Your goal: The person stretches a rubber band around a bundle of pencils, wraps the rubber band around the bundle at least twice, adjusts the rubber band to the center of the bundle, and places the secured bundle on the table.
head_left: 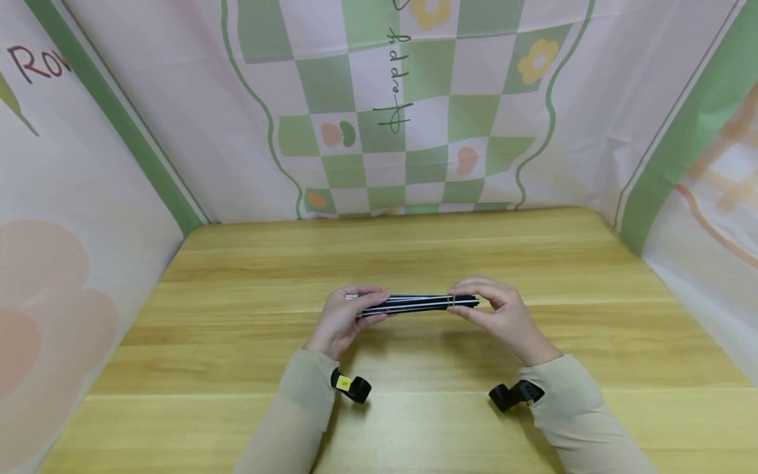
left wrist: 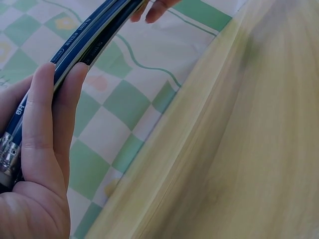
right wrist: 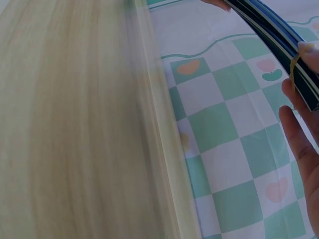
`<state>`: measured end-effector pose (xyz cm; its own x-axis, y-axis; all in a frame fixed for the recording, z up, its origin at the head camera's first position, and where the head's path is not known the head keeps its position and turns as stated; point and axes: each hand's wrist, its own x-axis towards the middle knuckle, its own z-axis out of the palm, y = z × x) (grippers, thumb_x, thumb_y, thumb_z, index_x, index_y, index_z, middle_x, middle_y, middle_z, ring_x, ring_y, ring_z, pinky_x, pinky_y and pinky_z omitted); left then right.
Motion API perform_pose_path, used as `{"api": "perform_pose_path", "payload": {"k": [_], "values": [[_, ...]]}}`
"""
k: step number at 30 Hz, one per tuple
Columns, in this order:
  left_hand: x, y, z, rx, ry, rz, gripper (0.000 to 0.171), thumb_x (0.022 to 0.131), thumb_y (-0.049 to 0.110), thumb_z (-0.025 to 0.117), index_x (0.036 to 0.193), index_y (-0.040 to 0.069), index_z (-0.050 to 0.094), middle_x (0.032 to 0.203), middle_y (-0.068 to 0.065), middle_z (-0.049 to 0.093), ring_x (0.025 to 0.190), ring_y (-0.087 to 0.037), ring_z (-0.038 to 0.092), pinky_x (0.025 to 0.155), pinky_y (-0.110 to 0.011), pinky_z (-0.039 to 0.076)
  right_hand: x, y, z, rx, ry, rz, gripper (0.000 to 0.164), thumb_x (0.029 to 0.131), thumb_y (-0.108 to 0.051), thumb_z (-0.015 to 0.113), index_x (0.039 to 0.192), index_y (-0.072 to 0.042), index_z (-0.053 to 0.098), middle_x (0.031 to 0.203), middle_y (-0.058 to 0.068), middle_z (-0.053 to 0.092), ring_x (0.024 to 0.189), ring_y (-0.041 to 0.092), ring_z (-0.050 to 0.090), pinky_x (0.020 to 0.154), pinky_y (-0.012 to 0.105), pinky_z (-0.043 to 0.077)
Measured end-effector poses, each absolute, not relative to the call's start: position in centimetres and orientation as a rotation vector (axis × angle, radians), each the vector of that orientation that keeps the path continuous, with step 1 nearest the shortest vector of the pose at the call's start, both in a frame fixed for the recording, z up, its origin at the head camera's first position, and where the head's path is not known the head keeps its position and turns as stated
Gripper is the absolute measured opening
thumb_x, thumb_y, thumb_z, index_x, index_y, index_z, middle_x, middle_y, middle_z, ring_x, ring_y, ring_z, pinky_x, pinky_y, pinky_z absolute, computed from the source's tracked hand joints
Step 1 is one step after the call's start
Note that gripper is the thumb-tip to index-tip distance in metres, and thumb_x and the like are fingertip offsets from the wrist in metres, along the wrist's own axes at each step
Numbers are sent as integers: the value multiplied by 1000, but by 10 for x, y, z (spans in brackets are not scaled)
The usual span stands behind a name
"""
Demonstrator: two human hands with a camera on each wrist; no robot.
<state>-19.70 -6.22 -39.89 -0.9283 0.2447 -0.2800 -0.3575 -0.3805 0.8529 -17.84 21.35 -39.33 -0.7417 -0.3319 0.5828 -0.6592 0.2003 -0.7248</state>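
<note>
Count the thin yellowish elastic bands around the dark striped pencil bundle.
1: the thin yellowish elastic band sits around the dark striped pencil bundle, at the right hand. The left hand covers part of the bundle, so others may be hidden.

On the head view's dial, the left arm [head_left: 290, 408], sleeved, comes in from 7 o'clock and points to 1; the right arm [head_left: 586, 415], sleeved too, enters from 5 and points to 11. The left hand [head_left: 342, 322] lies at 7 o'clock of centre, in a grip, its thumb [head_left: 373, 301] laid towards 2. The right hand [head_left: 503, 316], at 4, pinches, its upper fingers [head_left: 476, 287] arched over towards 9. The hands are level and well apart. In the left wrist view, two left fingers lie nearly straight, side by side, tips towards 12 and 1.
</note>
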Motion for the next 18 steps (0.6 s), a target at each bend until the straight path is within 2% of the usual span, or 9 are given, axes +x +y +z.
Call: {"api": "perform_pose_path", "payload": {"k": [6,10,14,18], "values": [[-196,-62,-399,-132,1499,2331,28,86,0,74,111,-6,65,108,-14,67,89,-23,72,74,-23,64,-178,212,-395,953,-2098,1604,32,69,25,73,95,7,70,105,3,71,103,4,62,100,13,51],[-196,-62,-399,-117,1495,2321,27,86,1,74,111,-6,65,108,-14,67,88,-23,72,75,-23,64,-176,211,-396,970,-2040,1691,31,70,27,69,96,9,67,106,1,70,103,7,62,99,14,51],[-195,-61,-399,-113,1482,2322,26,87,0,73,111,-5,65,108,-14,67,89,-23,72,75,-23,64,-176,210,-395,969,-2012,1798,37,71,29,66,103,14,57,106,3,66,100,10,61,95,16,53],[-195,-61,-398,-105,1470,2329,25,87,-1,72,110,-5,65,109,-14,66,93,-25,71,76,-24,64,-176,209,-394,959,-1998,1860,38,70,31,64,104,18,51,107,-1,63,101,9,60,96,16,52]]}}
